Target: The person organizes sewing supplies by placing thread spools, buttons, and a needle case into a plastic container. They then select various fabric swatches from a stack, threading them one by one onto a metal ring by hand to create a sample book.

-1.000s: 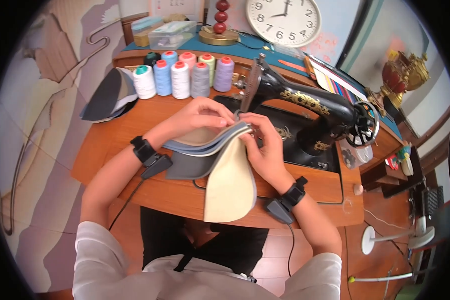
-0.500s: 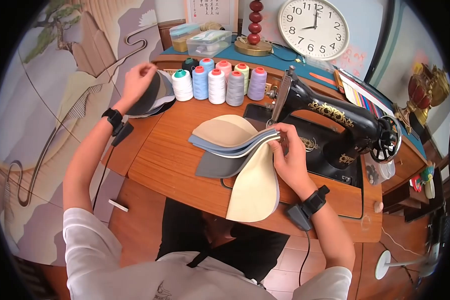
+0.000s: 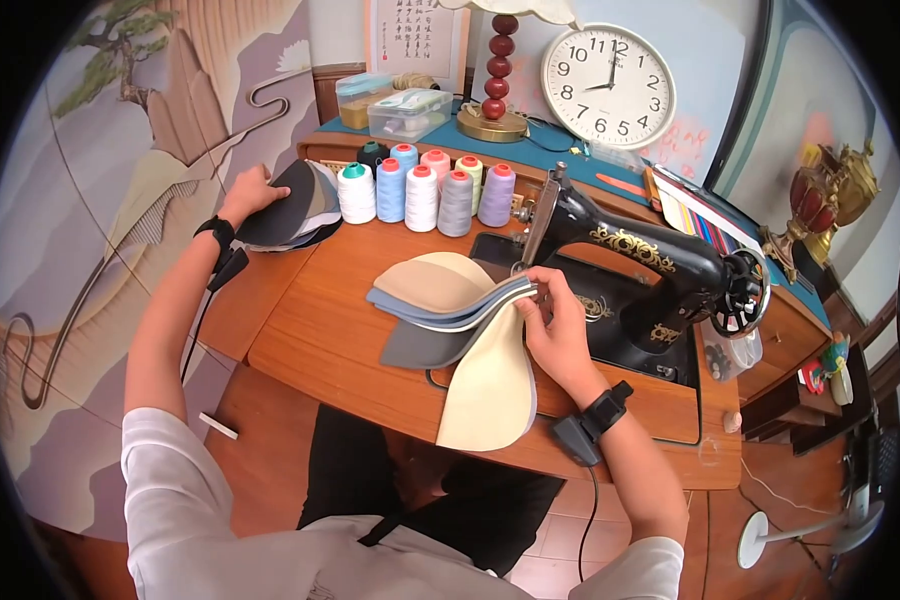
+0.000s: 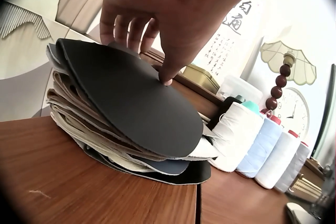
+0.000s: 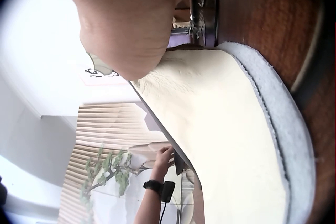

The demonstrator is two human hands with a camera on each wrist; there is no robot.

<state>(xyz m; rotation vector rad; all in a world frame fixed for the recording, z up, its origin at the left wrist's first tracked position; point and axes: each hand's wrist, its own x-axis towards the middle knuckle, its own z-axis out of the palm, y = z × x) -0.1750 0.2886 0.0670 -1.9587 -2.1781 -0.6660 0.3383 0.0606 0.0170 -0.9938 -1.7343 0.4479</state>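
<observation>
1. Left hand [image 3: 250, 193]: thumb and fingers pinch the smooth black, pointed-oval top piece [image 4: 131, 98] of a stack [image 4: 86, 129] beside thread spools [image 3: 422, 198].
2. Right hand [image 3: 558, 325]: pinches fanned panels [image 3: 450, 338] at their narrow end, beside the sewing machine [image 3: 620, 240].
3. Left wrist view: stack's layered edges, mostly hidden from head.
4. Right wrist view: cream panel [image 5: 210, 119] creased; fuzzy grey layer [image 5: 287, 124] beneath, barely visible from head.

Clock [image 3: 608, 87]: 1–12; sheet [image 3: 415, 40]: Chinese characters
</observation>
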